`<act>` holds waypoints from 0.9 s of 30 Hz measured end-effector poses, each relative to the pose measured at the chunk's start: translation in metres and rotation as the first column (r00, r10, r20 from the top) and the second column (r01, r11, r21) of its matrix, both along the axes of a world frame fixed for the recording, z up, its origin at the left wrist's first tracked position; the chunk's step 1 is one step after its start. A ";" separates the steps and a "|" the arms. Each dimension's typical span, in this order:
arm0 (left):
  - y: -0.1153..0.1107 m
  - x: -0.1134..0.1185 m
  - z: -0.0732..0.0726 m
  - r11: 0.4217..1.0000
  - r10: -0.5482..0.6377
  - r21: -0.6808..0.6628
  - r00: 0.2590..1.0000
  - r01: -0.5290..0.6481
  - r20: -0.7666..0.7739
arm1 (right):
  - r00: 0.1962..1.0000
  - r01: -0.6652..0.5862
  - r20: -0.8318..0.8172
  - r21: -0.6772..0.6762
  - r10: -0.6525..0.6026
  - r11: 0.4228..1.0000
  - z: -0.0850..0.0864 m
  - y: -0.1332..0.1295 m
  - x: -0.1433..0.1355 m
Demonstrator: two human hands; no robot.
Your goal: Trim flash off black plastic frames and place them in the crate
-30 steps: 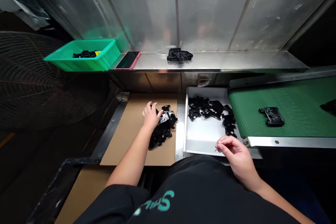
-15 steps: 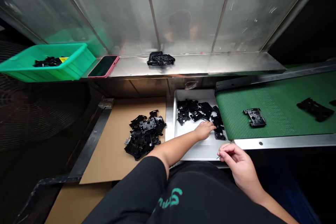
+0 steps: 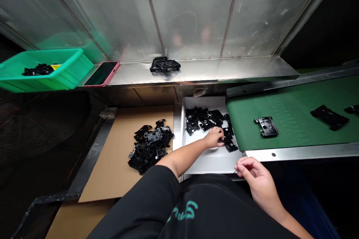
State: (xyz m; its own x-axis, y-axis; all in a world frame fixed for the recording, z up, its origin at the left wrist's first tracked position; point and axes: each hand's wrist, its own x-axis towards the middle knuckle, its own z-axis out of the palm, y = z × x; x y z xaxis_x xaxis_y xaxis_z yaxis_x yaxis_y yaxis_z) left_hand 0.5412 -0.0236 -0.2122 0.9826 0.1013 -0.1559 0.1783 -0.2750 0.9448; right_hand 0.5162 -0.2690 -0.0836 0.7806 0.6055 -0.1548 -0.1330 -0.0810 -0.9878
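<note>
My left hand (image 3: pixel 214 137) reaches into a white tray (image 3: pixel 196 162), its fingers curled onto a black plastic part at the right of the parts there. The fingers hide much of that part. Several more black plastic parts (image 3: pixel 206 118) lie in the tray's far half, some overlapping. My right hand (image 3: pixel 254 173) hovers by the tray's near right corner, thumb and fingertips pinched together. A thin dark tip pokes out from the pinch, too small to name.
A heap of black parts (image 3: pixel 151 143) lies on cardboard (image 3: pixel 106 164) to the left. At right, a green conveyor belt (image 3: pixel 297 119) carries a few parts. The metal shelf (image 3: pixel 213 71) holds a green bin (image 3: pixel 67 73), a phone (image 3: pixel 102 74) and stacked black parts (image 3: pixel 165 65).
My left hand has drawn slightly back and left, its fingers curling onto a part. My right hand keeps its pinch. The view has shifted a little to the right.
</note>
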 end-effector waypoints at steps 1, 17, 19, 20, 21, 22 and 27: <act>-0.001 -0.007 0.002 0.995 0.055 -0.077 0.998 -0.055 0.004 | 1.000 -0.008 0.002 0.000 0.008 1.000 0.001 0.002 0.000; -0.013 -0.140 0.103 0.205 0.202 -0.915 0.930 -0.347 -0.307 | 0.998 -0.047 0.045 0.087 0.044 0.995 0.002 0.038 -0.021; -0.015 -0.151 0.117 0.165 0.211 -0.927 0.930 -0.337 -0.301 | 0.997 -0.053 0.054 0.115 0.046 0.992 0.001 0.043 -0.026; -0.016 -0.156 0.123 0.150 0.219 -0.932 0.930 -0.331 -0.295 | 0.997 -0.058 0.059 0.128 0.051 0.990 0.001 0.045 -0.028; -0.016 -0.160 0.128 0.137 0.225 -0.936 0.930 -0.324 -0.289 | 0.996 -0.065 0.064 0.141 0.056 0.988 0.002 0.047 -0.031; -0.015 -0.165 0.133 0.124 0.231 -0.941 0.931 -0.316 -0.282 | 0.996 -0.070 0.068 0.155 0.060 0.985 0.003 0.049 -0.034; -0.013 -0.185 0.148 0.074 0.237 -0.959 0.939 -0.275 -0.251 | 0.993 -0.070 0.111 0.240 0.044 0.968 0.012 0.059 -0.046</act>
